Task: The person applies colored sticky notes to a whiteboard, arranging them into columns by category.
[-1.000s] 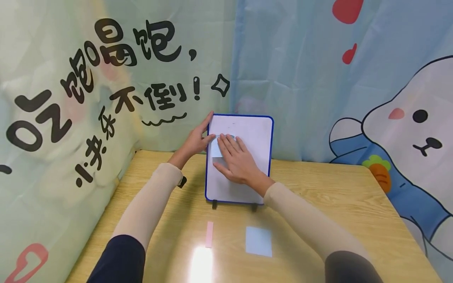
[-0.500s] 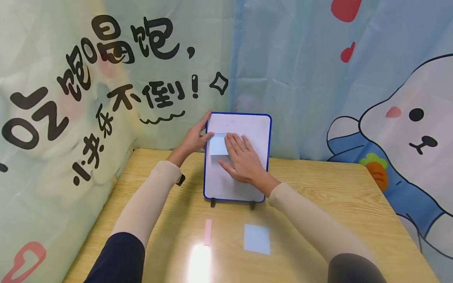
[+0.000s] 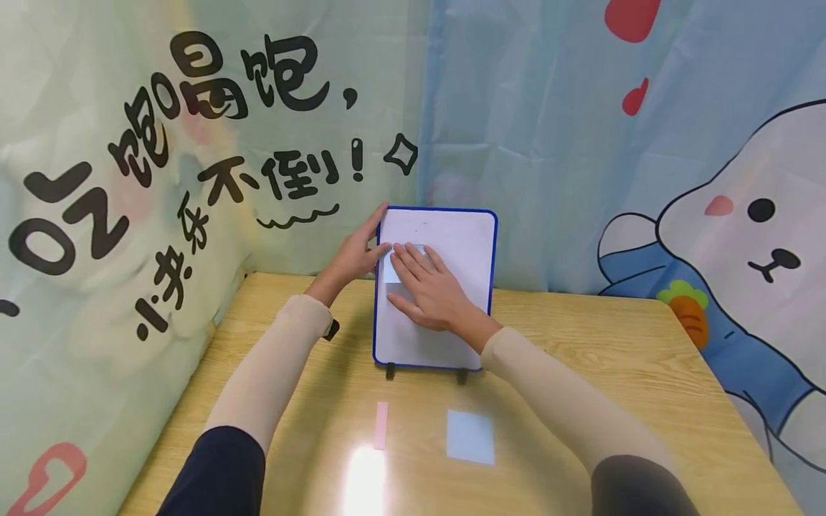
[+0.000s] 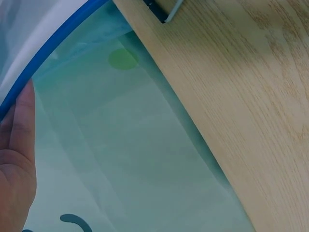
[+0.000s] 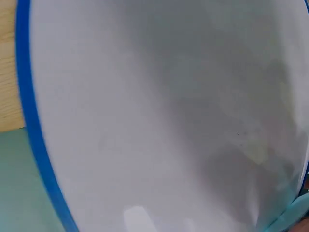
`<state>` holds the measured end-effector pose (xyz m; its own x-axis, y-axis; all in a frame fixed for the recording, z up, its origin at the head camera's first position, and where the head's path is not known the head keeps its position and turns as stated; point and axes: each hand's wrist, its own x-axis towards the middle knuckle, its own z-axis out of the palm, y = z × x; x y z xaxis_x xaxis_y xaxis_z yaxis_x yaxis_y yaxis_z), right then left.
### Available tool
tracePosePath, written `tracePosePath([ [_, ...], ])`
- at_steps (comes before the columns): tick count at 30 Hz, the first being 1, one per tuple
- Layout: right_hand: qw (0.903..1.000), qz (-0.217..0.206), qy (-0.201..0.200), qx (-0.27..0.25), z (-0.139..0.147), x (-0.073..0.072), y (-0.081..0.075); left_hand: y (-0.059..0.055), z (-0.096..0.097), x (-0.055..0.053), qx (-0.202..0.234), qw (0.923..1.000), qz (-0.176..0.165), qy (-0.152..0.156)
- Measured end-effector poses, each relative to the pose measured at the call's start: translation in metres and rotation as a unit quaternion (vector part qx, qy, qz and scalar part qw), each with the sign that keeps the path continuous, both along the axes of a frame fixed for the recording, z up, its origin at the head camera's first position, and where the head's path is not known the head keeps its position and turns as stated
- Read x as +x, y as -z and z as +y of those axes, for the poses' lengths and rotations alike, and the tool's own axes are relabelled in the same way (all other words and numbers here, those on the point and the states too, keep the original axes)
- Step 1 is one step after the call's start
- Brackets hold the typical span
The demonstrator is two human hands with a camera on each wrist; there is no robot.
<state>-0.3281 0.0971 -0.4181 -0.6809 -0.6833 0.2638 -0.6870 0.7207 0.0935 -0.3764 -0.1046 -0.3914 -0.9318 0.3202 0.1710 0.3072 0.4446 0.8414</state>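
Observation:
A small whiteboard [image 3: 445,229] with a blue frame stands tilted back on the table. My left hand [image 3: 350,259] grips its upper left edge, thumb at the front and the other fingers partly hidden behind. In the left wrist view, fingers [image 4: 23,121] of this hand lie against the blue rim. A light blue paper [image 3: 391,274] is on the board's left half. Across it my right hand [image 3: 429,290] rests flat with straight fingers, covering much of the sheet. The right wrist view shows mostly board surface and a corner of the blue paper [image 5: 291,215].
Two dark feet [image 3: 390,371] support the board's lower edge. On the wooden table [image 3: 568,358] in front lie a narrow pink paper strip [image 3: 381,426] and a pale blue square sheet [image 3: 470,437]. Printed curtains [image 3: 516,143] hang behind and to the left.
My right hand slid right, uncovering more of the blue paper, then came back left over it. The left hand keeps its place on the board's edge.

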Motion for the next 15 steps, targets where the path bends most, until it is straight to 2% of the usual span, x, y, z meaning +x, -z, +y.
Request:
tracePosePath([
  [6,0.9987,-0.026,0.038,0.021,0.001,-0.002,-0.003,-0.002,0.002,0.002,-0.001,1.0,-0.001,-0.004],
  [15,0.9978,-0.038,0.05,0.017,0.012,0.0,-0.007,-0.002,0.004,0.003,-0.005,0.9998,-0.008,-0.019],
])
